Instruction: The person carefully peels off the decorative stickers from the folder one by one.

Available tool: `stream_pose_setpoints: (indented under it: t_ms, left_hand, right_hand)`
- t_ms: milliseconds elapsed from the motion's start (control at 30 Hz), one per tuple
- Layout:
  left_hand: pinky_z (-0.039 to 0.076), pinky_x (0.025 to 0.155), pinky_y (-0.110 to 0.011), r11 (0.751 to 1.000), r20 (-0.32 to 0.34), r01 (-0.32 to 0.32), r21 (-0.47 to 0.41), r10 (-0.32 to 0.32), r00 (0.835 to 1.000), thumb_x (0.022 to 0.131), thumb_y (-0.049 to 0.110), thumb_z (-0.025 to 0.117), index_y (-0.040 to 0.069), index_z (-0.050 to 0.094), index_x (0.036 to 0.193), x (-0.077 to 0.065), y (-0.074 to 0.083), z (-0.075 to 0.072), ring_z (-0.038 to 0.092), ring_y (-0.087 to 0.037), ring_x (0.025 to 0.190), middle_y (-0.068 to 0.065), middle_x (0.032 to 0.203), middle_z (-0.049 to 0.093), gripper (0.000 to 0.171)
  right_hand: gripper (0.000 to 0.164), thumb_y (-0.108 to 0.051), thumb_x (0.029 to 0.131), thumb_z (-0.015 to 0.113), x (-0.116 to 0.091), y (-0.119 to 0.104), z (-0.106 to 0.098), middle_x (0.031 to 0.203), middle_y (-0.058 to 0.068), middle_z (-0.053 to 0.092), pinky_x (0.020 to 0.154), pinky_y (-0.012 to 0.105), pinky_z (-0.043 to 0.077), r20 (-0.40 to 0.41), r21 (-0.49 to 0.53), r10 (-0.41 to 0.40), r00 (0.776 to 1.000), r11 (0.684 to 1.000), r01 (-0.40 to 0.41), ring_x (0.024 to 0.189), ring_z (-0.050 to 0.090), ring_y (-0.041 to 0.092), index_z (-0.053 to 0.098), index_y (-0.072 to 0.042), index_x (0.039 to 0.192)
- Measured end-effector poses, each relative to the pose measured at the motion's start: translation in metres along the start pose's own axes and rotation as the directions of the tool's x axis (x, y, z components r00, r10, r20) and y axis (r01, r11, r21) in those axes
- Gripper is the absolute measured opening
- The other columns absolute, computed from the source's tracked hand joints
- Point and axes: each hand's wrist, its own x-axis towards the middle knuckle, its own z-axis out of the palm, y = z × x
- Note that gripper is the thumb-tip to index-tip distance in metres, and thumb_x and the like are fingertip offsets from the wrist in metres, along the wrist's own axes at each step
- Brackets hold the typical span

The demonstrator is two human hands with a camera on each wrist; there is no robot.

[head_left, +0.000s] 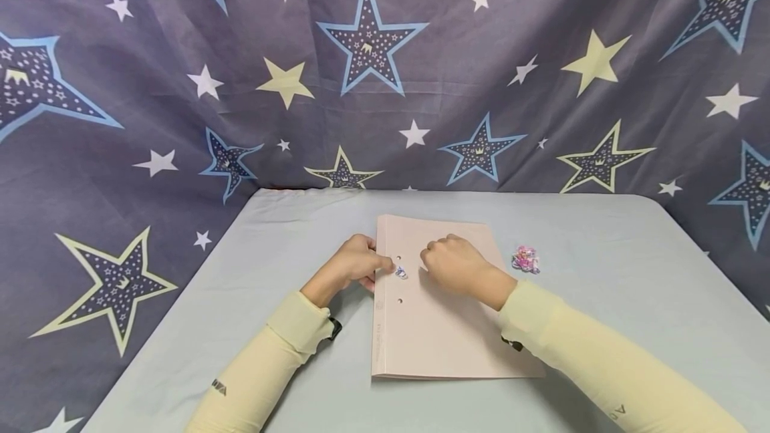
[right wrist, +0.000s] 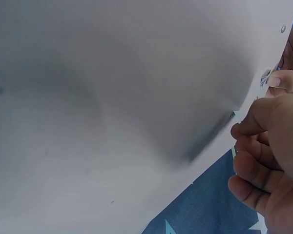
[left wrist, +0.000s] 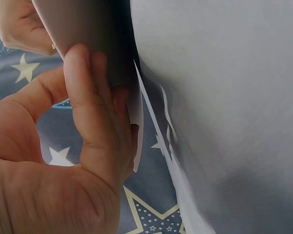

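A pale pink folder (head_left: 445,333) lies on the table, with two small metal-rimmed holes along its left side. My left hand (head_left: 355,262) grips the folder's left edge, the thumb on top and other fingers at the side and below. Beside that thumb is a small blue-and-white piece (head_left: 401,272), perhaps a sticker, between the holes. Above the folder's upper middle, my right hand (head_left: 454,266) has curled fingers. In the right wrist view, its thumb and index finger (right wrist: 263,114) meet near the folder's surface; I can make out no held thing between them.
To the folder's right sits a small heap of pink and multicoloured pieces (head_left: 526,259), too small to identify. A pale cloth covers the table (head_left: 601,313). Behind it hangs a dark curtain (head_left: 445,45) printed with stars.
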Motion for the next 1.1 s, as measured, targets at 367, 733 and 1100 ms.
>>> stream_pose_setpoints:
  t_ms: [367,733,1100]
  left_hand:
    - [0.058,0.046,-0.034,1.0,0.006,0.004,0.002,-0.004,1.0,0.073,0.01,0.075,-0.006,0.055,0.096,0.0,0.0026,-0.0002,0.062,-0.021,0.048,-0.018,0.075,0.066,0.034]
    - [0.058,0.045,-0.033,1.0,0.004,0.011,-0.005,-0.011,1.0,0.074,0.009,0.075,-0.005,0.055,0.096,-0.001,0.0032,0.0005,0.062,-0.021,0.048,-0.018,0.076,0.066,0.033]
    - [0.058,0.045,-0.034,1.0,0.013,0.012,-0.009,-0.012,1.0,0.073,0.009,0.074,-0.006,0.055,0.095,-0.0006,0.0004,-0.001,0.064,-0.022,0.05,-0.019,0.077,0.067,0.033]
  right_hand:
    - [0.008,-0.014,0.081,0.066,-0.0018,0.0016,-0.0032,0.075,0.003,0.061,0.063,0.034,0.051,-0.02,-0.002,-0.015,1.0,1.0,0.015,0.065,0.058,0.02,0.063,-0.009,0.076]
    - [0.009,-0.016,0.081,0.067,-0.003,0.0031,-0.0039,0.074,0.004,0.061,0.064,0.035,0.051,-0.028,-0.016,-0.023,0.999,1.0,0.022,0.066,0.059,0.02,0.063,-0.009,0.077]
    - [0.009,-0.015,0.081,0.068,-0.0072,0.0085,-0.008,0.075,0.004,0.061,0.063,0.032,0.049,-0.009,-0.037,-0.007,1.0,0.999,0.007,0.066,0.056,0.019,0.064,-0.007,0.078]
